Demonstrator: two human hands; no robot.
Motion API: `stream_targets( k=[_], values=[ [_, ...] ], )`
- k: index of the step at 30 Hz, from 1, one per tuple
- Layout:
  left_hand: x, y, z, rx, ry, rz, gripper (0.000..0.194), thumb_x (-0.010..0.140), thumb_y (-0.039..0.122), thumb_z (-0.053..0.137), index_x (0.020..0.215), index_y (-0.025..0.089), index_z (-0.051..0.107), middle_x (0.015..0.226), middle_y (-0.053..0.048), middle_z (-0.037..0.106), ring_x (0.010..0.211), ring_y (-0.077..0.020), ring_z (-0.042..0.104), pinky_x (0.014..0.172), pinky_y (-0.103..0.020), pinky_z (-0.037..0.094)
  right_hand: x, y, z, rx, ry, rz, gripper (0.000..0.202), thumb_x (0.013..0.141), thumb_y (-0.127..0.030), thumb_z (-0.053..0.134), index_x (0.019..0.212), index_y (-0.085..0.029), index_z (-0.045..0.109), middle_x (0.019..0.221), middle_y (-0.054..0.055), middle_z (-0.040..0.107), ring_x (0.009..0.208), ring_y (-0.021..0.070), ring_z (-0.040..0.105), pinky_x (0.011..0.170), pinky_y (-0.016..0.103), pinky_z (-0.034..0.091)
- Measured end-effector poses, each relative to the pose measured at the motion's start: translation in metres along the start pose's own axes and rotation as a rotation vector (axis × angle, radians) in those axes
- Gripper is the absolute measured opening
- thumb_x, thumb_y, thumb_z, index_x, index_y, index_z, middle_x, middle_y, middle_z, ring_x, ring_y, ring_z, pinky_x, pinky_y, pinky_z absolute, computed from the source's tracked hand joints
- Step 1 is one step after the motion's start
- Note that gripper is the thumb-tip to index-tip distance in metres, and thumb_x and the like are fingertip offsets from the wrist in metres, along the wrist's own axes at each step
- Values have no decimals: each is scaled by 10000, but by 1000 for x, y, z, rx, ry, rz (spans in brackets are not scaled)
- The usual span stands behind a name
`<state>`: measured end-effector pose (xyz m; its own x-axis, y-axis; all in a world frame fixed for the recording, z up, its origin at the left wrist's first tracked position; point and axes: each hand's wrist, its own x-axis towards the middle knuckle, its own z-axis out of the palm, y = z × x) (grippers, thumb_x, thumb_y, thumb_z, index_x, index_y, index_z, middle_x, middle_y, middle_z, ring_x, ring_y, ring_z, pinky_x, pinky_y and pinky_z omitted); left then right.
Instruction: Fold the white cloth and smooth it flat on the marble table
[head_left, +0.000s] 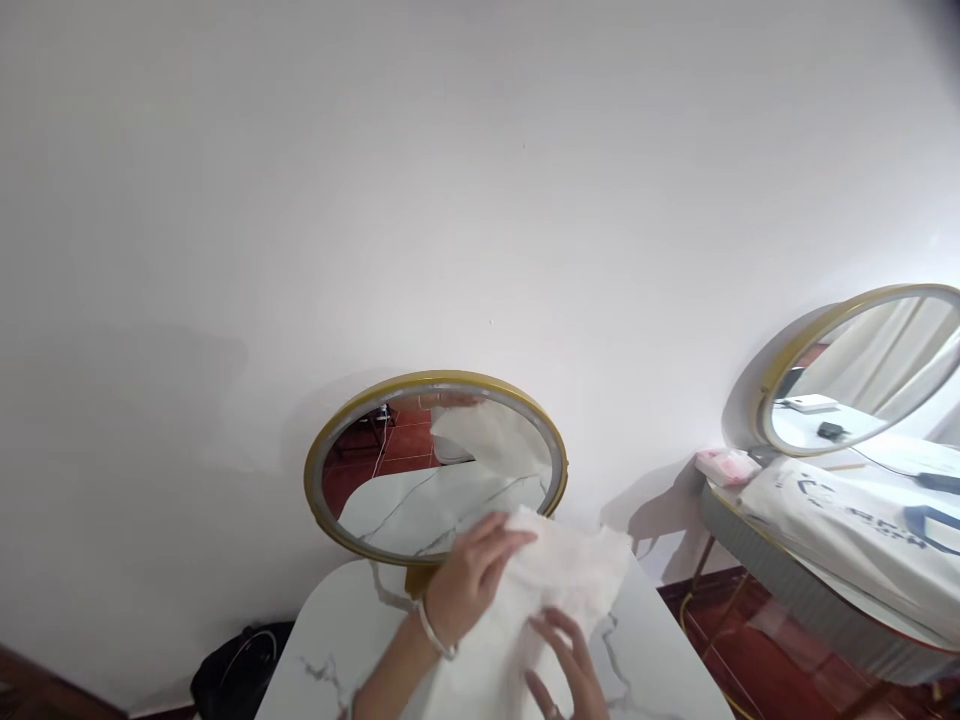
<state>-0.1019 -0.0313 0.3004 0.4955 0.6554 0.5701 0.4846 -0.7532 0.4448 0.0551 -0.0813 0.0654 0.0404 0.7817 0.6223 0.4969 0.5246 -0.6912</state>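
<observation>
White sheet (pixel 577 565), cloth or soft paper, cannot tell which: lies across the near-middle of the marble-patterned table (pixel 319 625), its far edge ragged and reaching up just right of the round mirror (pixel 379 515).

Your left hand (pixel 471 578), bracelet (pixel 436 632) at the wrist, reaches over the sheet's far left edge. Its fingers lie close together, pointing right; whether they pinch or only press, you cannot tell from here. The placement suggests steadying that edge.

Your right hand (pixel 568 660) is nearer and to the right, fingers apart and curved over the sheet, a ring (pixel 553 711) on one. The spread looks suited to smoothing or gathering; contact at the tips is hard to judge.

The mirror stands at the far side on a gold base (pixel 418 582), facing you, probably for use when seated; it reflects the sheet and tabletop.

Right, well apart: a second table (pixel 810 615) with another mirror (pixel 862 375), a pink packet (pixel 726 466) at its left end, and white printed fabric (pixel 817 515) spread along it.

Writing: dark letters on that fabric, slanted and blurred, no word you can read surely. No legible brand on the packet
</observation>
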Motion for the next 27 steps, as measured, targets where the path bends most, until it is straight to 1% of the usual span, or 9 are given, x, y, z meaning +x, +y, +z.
stream_targets(
  k=[4,6,8,12,15,17,19,21,27],
  values=[
    [78,2,-73,267,74,109,314,978,242,402,1183,242,640,1057,-53,624,938,-153,625,869,-289,520,113,-54,-19,-20,215,-15,491,922,-396,541,1397,-293,471,1508,117,314,1363,321,377,1036,514,438],
    [119,-3,-98,450,47,154,337,974,204,378,1219,224,609,1157,-68,596,1050,-181,597,940,-337,492,170,-65,-20,81,284,52,587,894,-495,549,1411,-233,453,1449,132,420,1337,316,408,1047,497,417],
    [154,-10,-114,612,-20,146,346,945,152,394,1222,197,596,1166,-76,594,1087,-203,577,960,-366,477,221,-68,-20,197,319,256,614,869,-595,522,1328,-187,543,1305,139,568,1221,315,517,990,468,446],
    [193,-23,-129,765,-172,-5,314,880,143,486,1164,160,618,1132,-83,619,1088,-226,569,938,-371,480,286,-69,-30,364,469,395,611,928,-628,290,1006,-170,687,1022,113,665,1009,273,597,883,420,456],
    [192,-27,-127,844,-188,-42,266,894,213,476,1086,156,651,1113,-99,627,1099,-259,559,910,-408,487,299,-63,-40,233,546,309,520,891,-634,389,848,-195,666,1091,135,610,1127,306,506,919,442,410],
    [184,-27,-117,946,-68,-3,248,902,226,461,985,134,676,1194,-150,592,1165,-310,518,932,-465,463,298,-56,-41,98,531,191,446,866,-624,460,850,-209,624,1201,140,560,1215,324,430,953,464,378],
    [175,-26,-99,1029,67,88,267,903,148,416,951,115,676,1347,-188,501,1270,-342,440,979,-492,423,295,-48,-38,48,467,100,408,893,-592,444,995,-220,580,1224,122,556,1196,301,455,944,462,384],
    [168,-28,-78,1054,89,182,328,893,59,366,1039,108,655,1418,-179,458,1314,-314,416,1003,-457,413,294,-43,-33,23,404,57,441,921,-562,422,1203,-234,505,1180,102,584,1121,277,510,918,455,402],
    [165,-53,-41,981,73,316,328,961,220,433,1256,155,561,1251,-91,645,1210,-236,543,1046,-422,399,316,-56,-28,-228,310,-239,465,984,-420,345,1421,-270,397,1356,97,513,1251,269,432,1021,470,348]
  ],
)
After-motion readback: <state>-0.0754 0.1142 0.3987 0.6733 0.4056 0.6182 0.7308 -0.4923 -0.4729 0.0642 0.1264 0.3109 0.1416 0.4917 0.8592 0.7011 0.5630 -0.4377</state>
